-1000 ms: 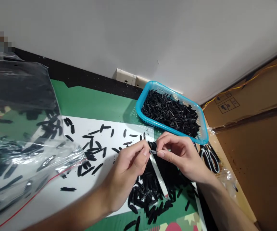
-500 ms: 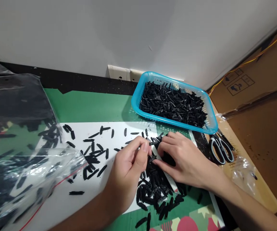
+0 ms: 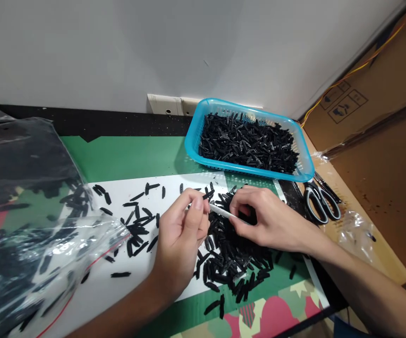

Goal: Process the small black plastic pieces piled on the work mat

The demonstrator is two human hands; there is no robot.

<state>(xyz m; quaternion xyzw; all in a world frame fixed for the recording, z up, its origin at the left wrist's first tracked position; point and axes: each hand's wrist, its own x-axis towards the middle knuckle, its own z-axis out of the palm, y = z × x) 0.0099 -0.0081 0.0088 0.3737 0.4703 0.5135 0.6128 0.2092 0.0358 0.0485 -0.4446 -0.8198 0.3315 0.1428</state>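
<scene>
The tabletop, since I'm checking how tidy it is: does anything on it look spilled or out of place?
Mildly: a lone black piece lies on the green surface, off to the right of the dense heap, like a stray. Nothing looks plainly broken.

Scissors (image 3: pixel 317 193): black and grey handles, lying at the right.
Crumpled clear plastic (image 3: pixel 355 230): on the tan surface (image 3: pixel 386 263), near the scissors.
Cardboard box (image 3: pixel 382 155): brown, with printed symbols.
Wires (image 3: pixel 360 69): yellow-orange, slanting across the box.
Wall (image 3: pixel 83 51): pale grey.
Wall plates (image 3: pixel 165 105): off-white, low on the wall.
</scene>
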